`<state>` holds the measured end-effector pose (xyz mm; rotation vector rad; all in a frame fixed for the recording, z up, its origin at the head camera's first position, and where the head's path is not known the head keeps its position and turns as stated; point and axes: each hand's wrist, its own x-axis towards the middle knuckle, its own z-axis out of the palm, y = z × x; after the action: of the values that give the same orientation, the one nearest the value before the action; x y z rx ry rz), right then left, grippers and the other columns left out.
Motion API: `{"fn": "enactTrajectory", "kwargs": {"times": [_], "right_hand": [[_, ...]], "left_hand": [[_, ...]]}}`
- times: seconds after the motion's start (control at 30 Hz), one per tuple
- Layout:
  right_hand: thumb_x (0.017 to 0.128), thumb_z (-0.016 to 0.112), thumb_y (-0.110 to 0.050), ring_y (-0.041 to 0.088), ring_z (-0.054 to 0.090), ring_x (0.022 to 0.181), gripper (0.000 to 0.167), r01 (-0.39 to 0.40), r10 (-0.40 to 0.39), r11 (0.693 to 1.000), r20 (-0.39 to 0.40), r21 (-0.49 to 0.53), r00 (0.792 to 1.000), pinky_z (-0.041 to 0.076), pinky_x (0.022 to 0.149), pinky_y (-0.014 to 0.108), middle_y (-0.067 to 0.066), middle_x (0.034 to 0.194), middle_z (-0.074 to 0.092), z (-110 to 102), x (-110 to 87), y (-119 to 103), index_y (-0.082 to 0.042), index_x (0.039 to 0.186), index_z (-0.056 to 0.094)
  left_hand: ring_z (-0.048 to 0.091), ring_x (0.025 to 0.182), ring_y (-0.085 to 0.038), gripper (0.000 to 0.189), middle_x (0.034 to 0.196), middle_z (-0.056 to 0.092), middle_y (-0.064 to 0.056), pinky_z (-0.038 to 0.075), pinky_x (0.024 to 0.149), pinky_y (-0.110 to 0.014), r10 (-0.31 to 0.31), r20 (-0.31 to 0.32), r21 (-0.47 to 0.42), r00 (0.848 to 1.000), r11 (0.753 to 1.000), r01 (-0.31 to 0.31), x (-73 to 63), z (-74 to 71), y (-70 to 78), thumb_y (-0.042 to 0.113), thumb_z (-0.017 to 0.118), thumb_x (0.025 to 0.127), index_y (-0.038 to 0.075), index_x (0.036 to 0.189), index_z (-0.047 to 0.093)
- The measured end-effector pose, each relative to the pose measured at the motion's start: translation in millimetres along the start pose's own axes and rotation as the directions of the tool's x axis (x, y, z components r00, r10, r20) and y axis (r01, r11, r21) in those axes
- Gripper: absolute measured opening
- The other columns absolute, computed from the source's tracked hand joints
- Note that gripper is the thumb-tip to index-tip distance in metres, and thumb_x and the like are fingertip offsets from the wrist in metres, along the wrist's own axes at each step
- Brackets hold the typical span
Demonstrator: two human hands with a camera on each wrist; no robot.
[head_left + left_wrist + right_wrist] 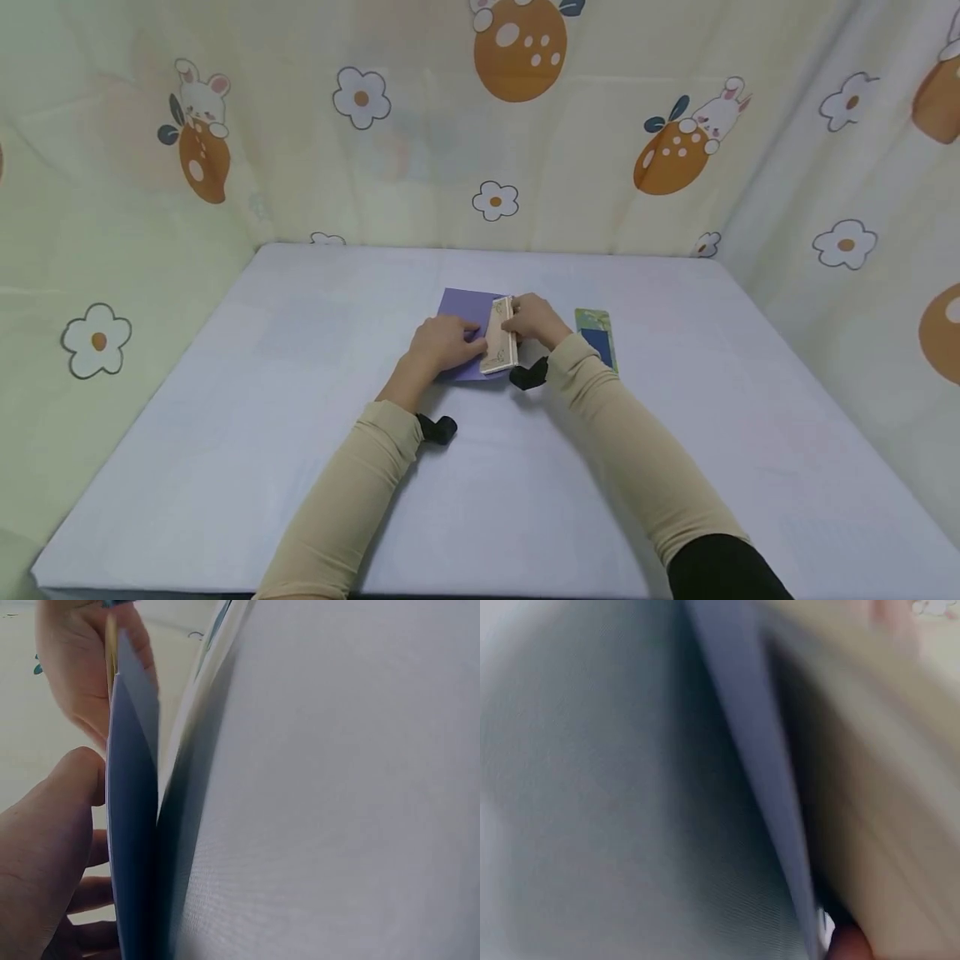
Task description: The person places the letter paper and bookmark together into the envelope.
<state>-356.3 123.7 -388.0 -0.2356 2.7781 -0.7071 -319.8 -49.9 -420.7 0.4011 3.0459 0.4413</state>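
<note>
A long, flat cream-coloured piece with small printed ornaments at its ends lies tilted over the right part of a purple sheet. My right hand pinches the piece along its right edge. On the purple sheet rests my left hand, its thumb at the piece's left edge. In the left wrist view the fingers lie along the sheet, which stands a little off the table. The right wrist view shows the piece from its side, raised at an angle above the purple sheet.
A green and blue card-like packet lies on the white table, just right of my right forearm. Black wrist mounts sit below both wrists. Printed curtains surround the table at the back and sides.
</note>
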Motion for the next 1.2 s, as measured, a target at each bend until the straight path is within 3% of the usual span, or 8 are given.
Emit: {"fn": "enactTrajectory", "kwargs": {"times": [0.13,0.27,0.43,0.53,0.7,0.8,1.0,1.2], "right_hand": [[0.085,0.057,-0.011,0.022,0.060,0.087,0.052,0.010,-0.011,1.000,-0.080,-0.019,0.997,0.049,0.073,0.027,0.020,0.127,0.059,-2,-2.5,1,0.004,0.134,0.049],[0.084,0.056,-0.010,0.020,0.060,0.074,0.041,0.015,-0.019,0.999,-0.112,-0.037,0.994,0.046,0.062,0.026,0.018,0.105,0.067,5,-1.5,-3,0.002,0.123,0.058],[0.087,0.059,-0.015,0.014,0.053,0.062,0.020,0.014,-0.018,0.999,-0.128,-0.034,0.992,0.038,0.053,0.022,0.007,0.078,0.061,13,-0.5,-2,-0.001,0.100,0.063],[0.086,0.061,-0.018,0.011,0.053,0.060,0.021,0.020,-0.021,1.000,-0.124,-0.004,0.992,0.038,0.053,0.021,0.003,0.073,0.061,13,0.5,2,-0.001,0.098,0.065],[0.087,0.063,-0.017,0.003,0.055,0.054,0.040,-0.002,0.013,0.990,-0.076,0.138,0.997,0.043,0.055,0.016,0.003,0.075,0.064,13,3.4,8,0.001,0.123,0.060],[0.086,0.065,-0.016,0.002,0.055,0.051,0.047,-0.008,0.019,0.982,-0.059,0.190,0.998,0.045,0.054,0.015,0.002,0.073,0.063,11,4.6,6,0.003,0.129,0.055],[0.085,0.066,-0.017,0.002,0.054,0.051,0.038,0.038,-0.030,0.989,-0.052,0.142,0.998,0.043,0.054,0.015,-0.004,0.058,0.059,13,6.7,3,0.002,0.118,0.063],[0.087,0.064,-0.013,0.002,0.055,0.050,0.023,0.055,-0.052,0.978,-0.018,0.203,0.998,0.044,0.053,0.014,-0.005,0.059,0.056,19,9.2,1,0.002,0.104,0.065]], "left_hand": [[0.060,0.115,-0.030,0.054,0.131,0.061,-0.002,0.052,0.085,-0.043,0.000,0.006,0.015,1.000,1.000,-0.001,-0.4,0.3,3.7,0.050,0.048,0.084,0.025,0.131,0.058],[0.062,0.108,-0.030,0.054,0.130,0.062,-0.004,0.052,0.083,-0.043,0.003,0.002,0.010,1.000,1.000,-0.003,-1.9,-0.4,4.9,0.048,0.050,0.084,0.024,0.131,0.059],[0.064,0.100,-0.028,0.054,0.129,0.062,-0.006,0.053,0.080,-0.043,0.014,0.007,-0.006,1.000,1.000,-0.014,-3.2,-2.7,4.7,0.048,0.050,0.084,0.023,0.131,0.058],[0.064,0.096,-0.027,0.053,0.127,0.063,-0.007,0.053,0.078,-0.042,0.021,0.001,0.002,1.000,1.000,-0.021,-2.5,-3.3,4.3,0.048,0.050,0.084,0.023,0.130,0.059],[0.060,0.084,-0.023,0.052,0.113,0.068,-0.005,0.052,0.071,-0.039,0.037,-0.016,0.013,0.999,0.999,-0.036,-1.1,-1.9,3.4,0.048,0.051,0.084,0.023,0.127,0.063],[0.059,0.081,-0.023,0.051,0.110,0.068,-0.004,0.052,0.070,-0.039,0.039,-0.024,0.006,0.999,0.999,-0.039,-1.2,-3.1,3.8,0.048,0.051,0.083,0.022,0.125,0.065],[0.059,0.080,-0.023,0.050,0.108,0.069,-0.005,0.051,0.068,-0.039,0.041,-0.034,-0.008,0.999,0.999,-0.041,-3.2,-4.3,6.2,0.048,0.052,0.083,0.022,0.122,0.066],[0.058,0.079,-0.025,0.047,0.103,0.068,-0.006,0.050,0.066,-0.040,0.039,-0.041,-0.013,0.998,0.999,-0.040,-3.4,-4.0,6.1,0.048,0.052,0.084,0.023,0.121,0.067]]}}
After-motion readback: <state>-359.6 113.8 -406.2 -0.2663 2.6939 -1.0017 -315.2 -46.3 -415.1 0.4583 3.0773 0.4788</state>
